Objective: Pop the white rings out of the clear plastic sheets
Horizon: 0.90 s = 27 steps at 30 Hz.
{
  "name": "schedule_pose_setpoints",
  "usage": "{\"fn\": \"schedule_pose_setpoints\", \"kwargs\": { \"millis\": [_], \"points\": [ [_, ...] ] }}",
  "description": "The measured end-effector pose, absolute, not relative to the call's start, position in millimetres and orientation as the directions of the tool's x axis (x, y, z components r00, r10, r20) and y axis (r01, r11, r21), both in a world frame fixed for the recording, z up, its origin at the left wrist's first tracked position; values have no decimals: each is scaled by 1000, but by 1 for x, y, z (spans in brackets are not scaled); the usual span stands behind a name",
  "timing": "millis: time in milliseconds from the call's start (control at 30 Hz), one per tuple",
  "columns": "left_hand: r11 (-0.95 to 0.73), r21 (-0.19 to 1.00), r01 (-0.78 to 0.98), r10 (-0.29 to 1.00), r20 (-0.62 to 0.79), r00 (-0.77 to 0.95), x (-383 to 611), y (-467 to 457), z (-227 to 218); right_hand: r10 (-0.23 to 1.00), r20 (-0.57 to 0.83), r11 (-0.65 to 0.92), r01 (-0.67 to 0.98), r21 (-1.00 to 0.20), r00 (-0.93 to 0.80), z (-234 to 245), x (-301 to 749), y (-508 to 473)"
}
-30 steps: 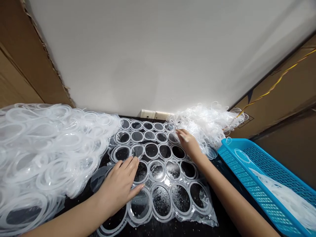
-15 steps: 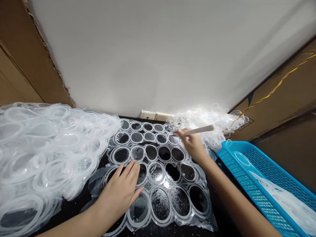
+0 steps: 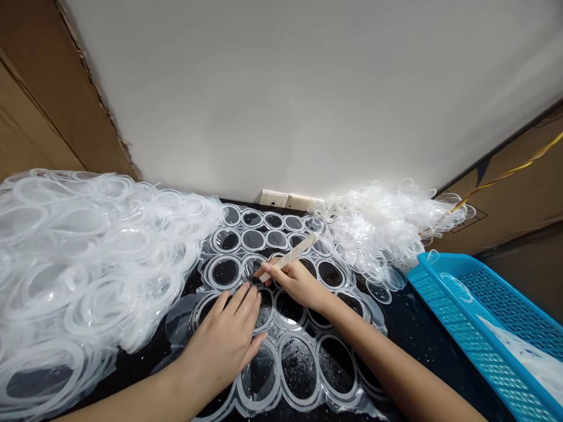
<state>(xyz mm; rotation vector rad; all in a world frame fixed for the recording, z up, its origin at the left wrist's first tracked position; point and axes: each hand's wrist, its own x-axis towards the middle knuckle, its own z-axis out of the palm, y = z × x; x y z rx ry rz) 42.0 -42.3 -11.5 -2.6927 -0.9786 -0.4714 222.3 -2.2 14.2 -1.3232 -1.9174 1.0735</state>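
Observation:
A clear plastic sheet (image 3: pixel 278 363) with rows of pale rings lies across the dark speckled tabletop (image 3: pixel 413 328). My left hand (image 3: pixel 224 328) rests on it, palm down, with its fingers stretched out and the thumb spread to the side. Just beyond those fingertips, my right hand (image 3: pixel 292 280) is closed around a slim, white-handled tool (image 3: pixel 299 251). The handle slants up to the right, and the tip points down at a ring in the third row. Fingers partly cover the tip, so its kind is unclear.
Ringed plastic sheets are heaped (image 3: pixel 109 252) on the left. Loose thin rings form a pile (image 3: pixel 373 228) at back right. A blue basket (image 3: pixel 461 334) with white plastic pieces stands on the right. A wall socket (image 3: pixel 281 199), cardboard (image 3: pixel 53 88) and a yellow wire (image 3: pixel 519 167) are behind.
My right hand has moved left and nearer with the tool, from the back right rings to just beyond my left fingertips. My left hand stays on the sheet. The view has shifted slightly.

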Motion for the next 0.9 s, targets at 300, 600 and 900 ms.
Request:
{"fn": "schedule_pose_setpoints", "kwargs": {
  "millis": [300, 600, 900],
  "points": [
    [-764, -105, 637, 575, 338, 745, 42, -41, -14, 851, 206, 470, 524, -711, -484, 14, 220, -10],
    [-777, -131, 616, 558, 311, 769, 40, -42, -13, 852, 268, 494, 519, -698, -450, 6, 221, -9],
    [-773, -58, 631, 588, 308, 748, 43, -41, -10, 587, 390, 802, 577, -156, -710, 5, 214, -15]
  ]
}}
